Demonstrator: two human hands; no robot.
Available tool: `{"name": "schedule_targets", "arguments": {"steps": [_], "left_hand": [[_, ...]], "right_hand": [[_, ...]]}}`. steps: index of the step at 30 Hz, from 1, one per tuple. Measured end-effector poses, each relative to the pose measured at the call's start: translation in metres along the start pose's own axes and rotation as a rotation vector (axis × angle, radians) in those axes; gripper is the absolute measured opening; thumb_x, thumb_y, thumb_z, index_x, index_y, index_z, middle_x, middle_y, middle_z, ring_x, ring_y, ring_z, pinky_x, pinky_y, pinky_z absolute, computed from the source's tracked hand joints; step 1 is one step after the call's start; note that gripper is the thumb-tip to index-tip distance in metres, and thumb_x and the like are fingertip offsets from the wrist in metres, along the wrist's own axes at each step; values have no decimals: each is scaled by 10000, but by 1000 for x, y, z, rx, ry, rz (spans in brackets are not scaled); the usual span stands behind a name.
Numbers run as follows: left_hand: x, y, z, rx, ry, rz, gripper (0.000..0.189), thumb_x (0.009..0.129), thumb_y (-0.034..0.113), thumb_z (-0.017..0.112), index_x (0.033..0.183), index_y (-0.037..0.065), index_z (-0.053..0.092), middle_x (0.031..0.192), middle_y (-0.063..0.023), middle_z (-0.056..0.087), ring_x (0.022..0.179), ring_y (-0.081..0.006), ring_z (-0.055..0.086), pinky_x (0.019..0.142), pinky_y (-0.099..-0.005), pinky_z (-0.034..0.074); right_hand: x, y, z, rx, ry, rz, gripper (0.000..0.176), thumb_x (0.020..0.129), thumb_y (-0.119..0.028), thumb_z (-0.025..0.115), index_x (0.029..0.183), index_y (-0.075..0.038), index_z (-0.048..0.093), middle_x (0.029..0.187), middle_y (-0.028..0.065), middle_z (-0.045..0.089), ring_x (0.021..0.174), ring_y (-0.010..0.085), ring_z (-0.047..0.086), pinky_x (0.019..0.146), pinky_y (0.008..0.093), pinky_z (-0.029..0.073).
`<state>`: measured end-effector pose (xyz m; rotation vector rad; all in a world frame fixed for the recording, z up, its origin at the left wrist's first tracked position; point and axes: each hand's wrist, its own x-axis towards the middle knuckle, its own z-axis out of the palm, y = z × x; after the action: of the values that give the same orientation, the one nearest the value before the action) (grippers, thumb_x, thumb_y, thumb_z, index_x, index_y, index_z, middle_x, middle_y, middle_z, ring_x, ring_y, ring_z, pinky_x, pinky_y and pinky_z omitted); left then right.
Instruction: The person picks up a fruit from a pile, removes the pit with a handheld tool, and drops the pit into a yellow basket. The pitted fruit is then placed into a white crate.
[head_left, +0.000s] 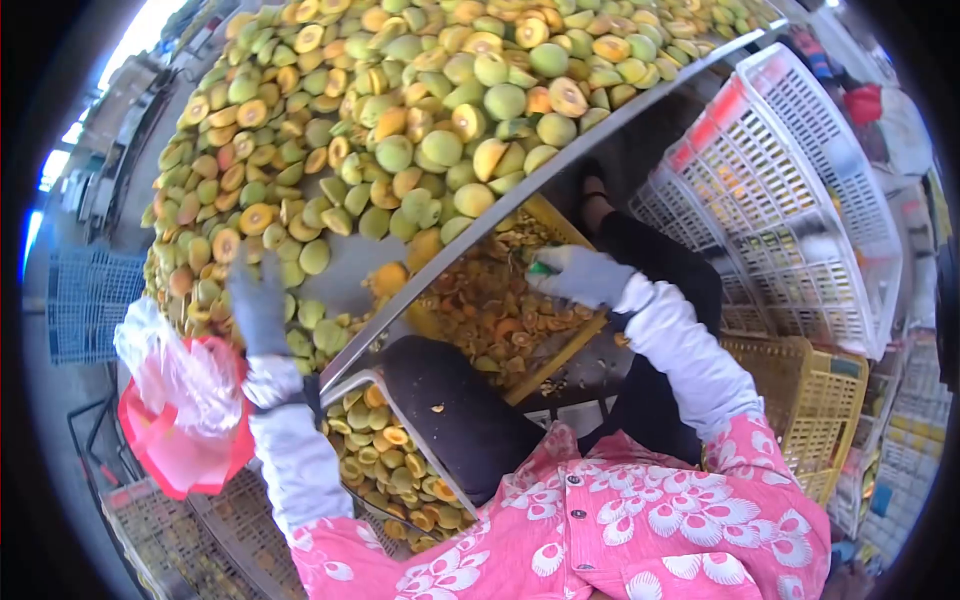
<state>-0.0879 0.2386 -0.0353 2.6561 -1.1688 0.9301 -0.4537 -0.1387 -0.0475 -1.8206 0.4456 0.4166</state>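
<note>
A large heap of green-yellow fruit, many of them cut in half, covers the metal table. My left hand, in a grey glove, is at the heap's near left edge, with its fingers stretched out among the fruit; they look slightly blurred. My right hand, gloved too, is closed around a small green thing, mostly hidden by the fingers. Below that hand is a yellow crate of fruit scraps and pits.
By my left leg is a crate of halved fruit. White baskets and a yellow basket stand at right. A pink bag hangs at the table's left corner. A raised metal rim edges the table.
</note>
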Motion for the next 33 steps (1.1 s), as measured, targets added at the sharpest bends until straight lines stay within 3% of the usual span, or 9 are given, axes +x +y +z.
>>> {"name": "schedule_targets", "arguments": {"steps": [2, 6, 8, 12, 13, 14, 16, 27, 33], "left_hand": [[62, 20, -30, 82, -55, -568, 693, 918, 495, 603, 1355, -28, 474, 1261, -294, 567, 1160, -439, 556, 975, -451, 466], [88, -73, 11, 387, -132, -935, 926, 876, 707, 460, 1377, -71, 438, 1361, -334, 472, 1186, -460, 540, 953, -490, 472], [82, -89, 2, 22, -146, -1164, 912, 876, 702, 460, 1363, -70, 460, 1302, -317, 539, 1120, -470, 580, 931, -518, 476], [-3, -257, 110, 261, -106, -688, 850, 878, 724, 441, 1355, 24, 509, 1191, -252, 633, 1076, -446, 633, 852, -495, 530], [18, -206, 63, 366, -542, -547, 851, 858, 751, 427, 1383, 86, 508, 1273, -276, 588, 1169, -439, 587, 947, -505, 477], [40, -159, 42, 239, -442, -964, 851, 837, 767, 429, 1400, 135, 508, 1327, -281, 555, 1223, -434, 549, 1022, -511, 416], [72, -80, -8, 212, -425, -1118, 884, 810, 794, 432, 1369, 120, 546, 1323, -272, 561, 1227, -435, 543, 1026, -517, 408], [89, 34, 5, -286, -459, -719, 800, 843, 670, 540, 1465, 179, 431, 1261, -186, 641, 1180, -398, 590, 1032, -415, 419], [105, 114, 21, -496, -568, -735, 749, 852, 580, 602, 1455, 165, 445, 1184, -273, 635, 1138, -401, 604, 957, -425, 475]], "right_hand": [[-12, -10, -28, 370, -18, -144, 253, 976, -304, 605, 1068, -68, 611, 845, 35, 677, 620, 87, 603, 565, 232, 506], [-9, -63, -83, 513, 509, -348, 242, 963, -240, 641, 1082, -31, 616, 798, 30, 627, 518, 61, 498, 471, 204, 412], [17, -65, -105, 633, 703, -418, 203, 949, -213, 648, 1041, -32, 629, 768, 27, 598, 568, 92, 537, 519, 236, 446], [91, -19, -144, 50, 1166, -521, 109, 928, -112, 671, 1017, -53, 648, 868, 16, 642, 668, 93, 573, 635, 232, 500], [98, -28, -144, -120, 1249, -626, 135, 906, -134, 680, 1015, -62, 646, 950, 62, 662, 783, 185, 620, 709, 294, 514], [100, -36, -140, -292, 1329, -719, 161, 885, -156, 690, 1014, -71, 644, 1032, 107, 681, 898, 277, 666, 783, 355, 527], [112, -33, -128, -394, 1260, -564, 161, 870, -140, 690, 1020, -100, 646, 1153, 99, 669, 1035, 325, 634, 876, 381, 506], [125, -32, -114, -515, 1340, -455, 241, 841, -116, 674, 1078, -105, 631, 1129, 106, 672, 1038, 330, 628, 885, 415, 507], [118, -34, -114, -545, 1387, -533, 273, 825, -135, 703, 1086, -107, 626, 1115, 106, 672, 1028, 344, 629, 865, 429, 514]]}}
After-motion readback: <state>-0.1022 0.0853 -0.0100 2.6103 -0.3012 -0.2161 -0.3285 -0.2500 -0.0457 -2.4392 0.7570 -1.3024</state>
